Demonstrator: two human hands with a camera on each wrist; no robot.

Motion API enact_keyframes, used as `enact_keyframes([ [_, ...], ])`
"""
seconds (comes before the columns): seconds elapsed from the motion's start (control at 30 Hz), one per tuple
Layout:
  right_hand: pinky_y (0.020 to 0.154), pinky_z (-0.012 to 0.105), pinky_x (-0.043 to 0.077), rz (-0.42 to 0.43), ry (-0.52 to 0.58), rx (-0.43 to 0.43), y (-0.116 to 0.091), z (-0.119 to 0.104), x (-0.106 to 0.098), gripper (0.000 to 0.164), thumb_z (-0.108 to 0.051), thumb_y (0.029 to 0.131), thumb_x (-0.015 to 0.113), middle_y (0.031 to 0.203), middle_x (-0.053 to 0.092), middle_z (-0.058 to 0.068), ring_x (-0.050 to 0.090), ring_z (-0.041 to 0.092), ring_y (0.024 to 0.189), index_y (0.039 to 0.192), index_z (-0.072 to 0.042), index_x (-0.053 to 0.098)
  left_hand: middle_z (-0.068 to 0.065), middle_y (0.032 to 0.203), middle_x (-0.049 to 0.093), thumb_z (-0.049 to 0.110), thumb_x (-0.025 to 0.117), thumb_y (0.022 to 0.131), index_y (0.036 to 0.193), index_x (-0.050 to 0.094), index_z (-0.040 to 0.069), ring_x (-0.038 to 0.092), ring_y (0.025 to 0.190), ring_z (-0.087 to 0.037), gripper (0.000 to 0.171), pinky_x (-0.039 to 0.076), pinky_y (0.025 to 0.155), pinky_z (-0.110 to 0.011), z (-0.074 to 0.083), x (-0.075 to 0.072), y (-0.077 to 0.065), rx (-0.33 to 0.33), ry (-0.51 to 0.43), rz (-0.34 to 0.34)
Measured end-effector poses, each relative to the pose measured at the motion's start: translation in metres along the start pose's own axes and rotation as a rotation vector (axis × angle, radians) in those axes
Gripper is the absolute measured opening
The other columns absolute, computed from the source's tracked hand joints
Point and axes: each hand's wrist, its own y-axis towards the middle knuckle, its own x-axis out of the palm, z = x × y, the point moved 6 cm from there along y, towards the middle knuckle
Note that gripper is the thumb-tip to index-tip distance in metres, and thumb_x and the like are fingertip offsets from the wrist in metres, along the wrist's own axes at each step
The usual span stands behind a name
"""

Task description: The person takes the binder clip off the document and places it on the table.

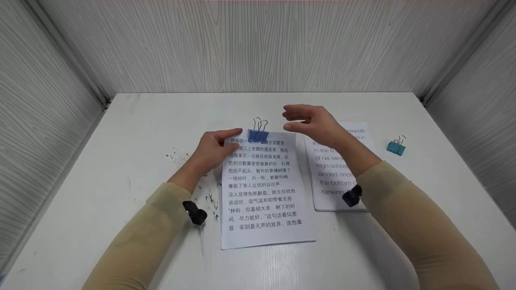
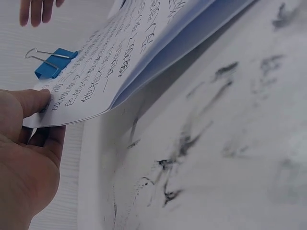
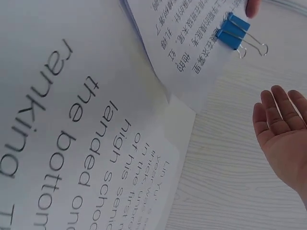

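A stack of paper sheets (image 1: 262, 193) printed with Chinese text has a blue binder clip (image 1: 258, 135) on its top edge, the clip's wire handles standing up. My left hand (image 1: 213, 150) pinches the upper left edge of these sheets; in the left wrist view its thumb (image 2: 36, 101) lies on top with fingers beneath, and the edge is lifted off the table. To the right of the clip, my right hand (image 1: 312, 123) hovers apart from it, holding nothing. Its fingers are extended in the right wrist view, where the blue clip (image 3: 233, 31) also shows.
Under my right forearm lies a second stack of sheets (image 1: 330, 181) with English text. A teal binder clip (image 1: 396, 146) rests on the white table (image 1: 141, 121) farther right. Dark smudges (image 2: 184, 141) mark the tabletop beside the Chinese sheets. Wood-grain panels (image 1: 258, 48) enclose the back and sides.
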Motion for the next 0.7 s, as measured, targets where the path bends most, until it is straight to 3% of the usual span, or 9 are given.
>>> enact_keyframes([
  [0.33, 0.118, 0.039, 0.041, -0.07, 0.075, 0.046, 0.029, 0.014, 0.004, 0.062, -0.032, 0.101, 0.077, 0.151, 0.06, 0.003, 0.054, 0.017, 0.141, 0.156, -0.016, 0.055, -0.003, 0.135, 0.072, 0.007, 0.073, 0.101, 0.144, 0.068, 0.019, 0.073, 0.107, -0.02, 0.046, 0.056, 0.09, -0.029, 0.01, 0.011, 0.001, 0.052, -0.046, -0.037],
  [0.7, 0.119, 0.038, 0.04, -0.173, 0.142, 0.103, 0.037, 0.019, 0.013, 0.055, -0.03, 0.105, 0.071, 0.153, 0.058, 0.003, 0.054, 0.021, 0.142, 0.155, -0.012, 0.056, -0.006, 0.122, 0.076, 0.009, 0.071, 0.102, 0.145, 0.068, 0.018, 0.077, 0.096, -0.025, 0.044, 0.06, 0.077, -0.03, 0.017, 0.019, 0.0, 0.102, -0.069, -0.085],
])
